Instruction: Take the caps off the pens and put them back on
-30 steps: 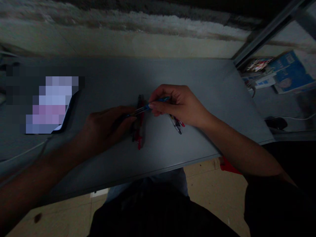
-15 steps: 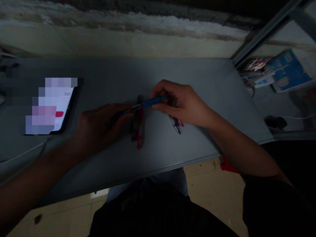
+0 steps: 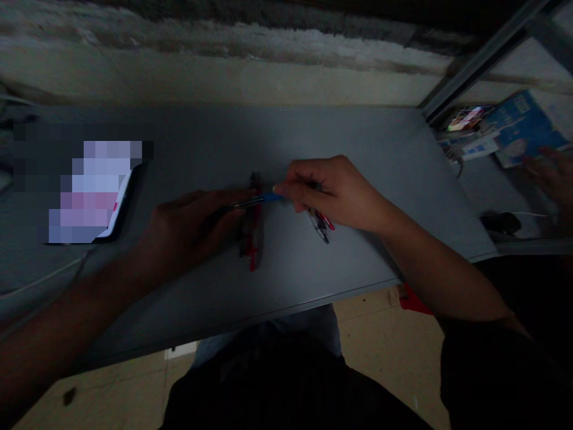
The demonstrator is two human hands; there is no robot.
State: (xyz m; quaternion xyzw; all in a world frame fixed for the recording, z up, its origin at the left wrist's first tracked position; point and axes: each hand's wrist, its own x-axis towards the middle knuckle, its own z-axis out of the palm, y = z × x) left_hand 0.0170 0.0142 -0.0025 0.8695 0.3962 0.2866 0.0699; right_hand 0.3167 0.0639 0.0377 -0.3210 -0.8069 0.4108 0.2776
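The grey tabletop [image 3: 286, 140] stretches across in front of me, with a stained wall [image 3: 215, 71] behind it and tiled floor [image 3: 389, 340] below its edge. Off to the right lies a blue magazine [image 3: 523, 128], and someone else's hand [image 3: 550, 179] (not mine) sits just beside it. On the left, a phone [image 3: 92, 194] lies with its screen blurred out. My left hand [image 3: 188, 230] and my right hand [image 3: 333, 194] meet near the middle of the tabletop, both holding one blue pen [image 3: 264, 199] level above it. My right fingers [image 3: 290, 190] pinch narrowly on its blue part, and my left fingers [image 3: 237, 198] close around its other end. Just beneath it lies a bunch of red and black pens [image 3: 254, 239], and a smaller bunch of pens [image 3: 319, 226] lies under my right hand.
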